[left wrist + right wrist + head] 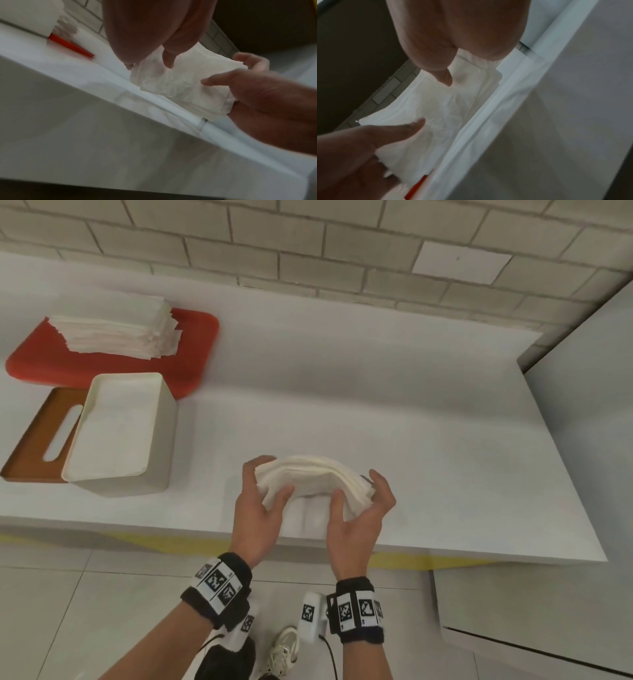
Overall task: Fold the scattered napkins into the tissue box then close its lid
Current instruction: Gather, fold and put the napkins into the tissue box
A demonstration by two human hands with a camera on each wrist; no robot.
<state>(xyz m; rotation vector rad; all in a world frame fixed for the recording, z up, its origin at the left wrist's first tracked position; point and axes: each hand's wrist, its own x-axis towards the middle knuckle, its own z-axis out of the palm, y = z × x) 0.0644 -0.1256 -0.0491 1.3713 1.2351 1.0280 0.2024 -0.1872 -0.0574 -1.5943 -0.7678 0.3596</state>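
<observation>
The person holds a bundle (313, 479) of white napkins above the near edge of the white counter (376, 412), at about 6 o'clock in the head view. The left hand (258, 508) grips the bundle's left end, fingers curled over the far side and thumb pressed on the near face; the right hand (361, 515) grips the right end the same way, so the bundle bows upward between them. The wrist views show the thumbs lying on the crumpled underside of the bundle (180, 82), just above the counter's front edge. The box (120, 433), white and open with its lid off, stands at about 9 o'clock, well apart from the hands; whether it holds napkins cannot be told. Its brown lid (37, 440), slotted, lies flat against the box's left side. Behind the box, at 10 o'clock, a red tray (191, 350) carries a stack (120, 332) of more napkins. A tiled wall (308, 241) runs along 12 o'clock.
</observation>
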